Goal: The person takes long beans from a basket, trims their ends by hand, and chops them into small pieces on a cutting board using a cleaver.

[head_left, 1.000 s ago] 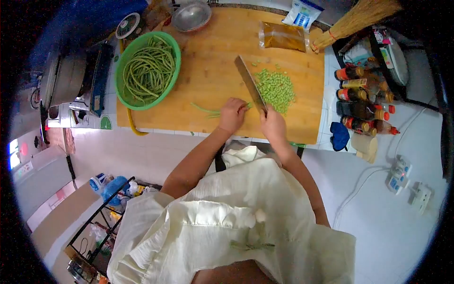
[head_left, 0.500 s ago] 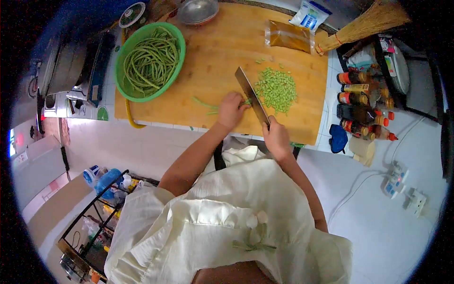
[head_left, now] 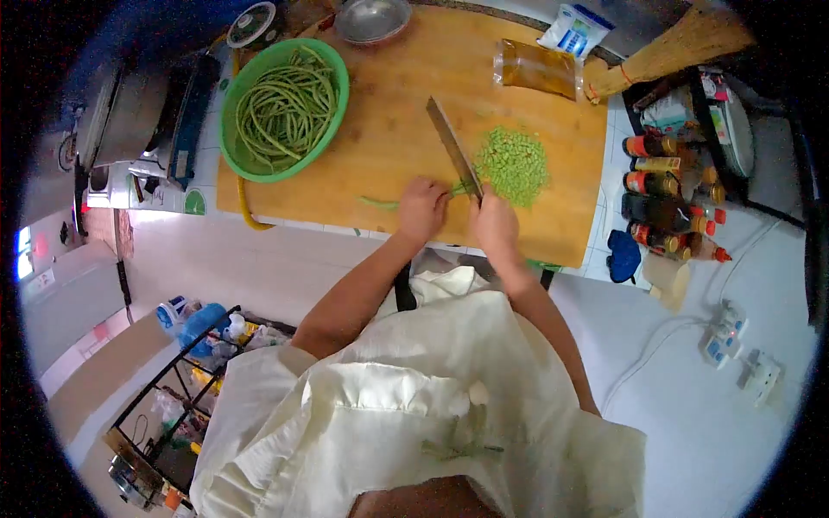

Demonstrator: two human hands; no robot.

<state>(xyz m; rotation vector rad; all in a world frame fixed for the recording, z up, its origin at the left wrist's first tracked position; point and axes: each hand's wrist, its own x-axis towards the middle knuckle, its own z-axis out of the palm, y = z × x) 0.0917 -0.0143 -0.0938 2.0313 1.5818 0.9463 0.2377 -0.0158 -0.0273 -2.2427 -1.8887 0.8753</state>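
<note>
My right hand (head_left: 496,226) is closed round the handle of a cleaver (head_left: 452,142), its broad blade angled up and to the left over the board. Just left of the blade, my left hand (head_left: 423,210) grips a few long green beans (head_left: 377,203), whose ends stick out on both sides of the fingers. The bean ends on the right meet the blade. A pile of chopped green beans (head_left: 511,164) lies right of the cleaver on the wooden cutting board (head_left: 380,112). Whole long beans (head_left: 285,112) fill a green basin at the board's left.
A packet of brown liquid (head_left: 539,69) and a white-blue bag (head_left: 575,31) lie at the back right, beside a straw broom (head_left: 669,56). Several sauce bottles (head_left: 652,183) line the right side. A metal bowl (head_left: 371,19) sits at the back.
The cleaver has shifted slightly left and turned its blade more edge-on. My right hand has moved up a little, close to the left hand. The view has shifted slightly.
</note>
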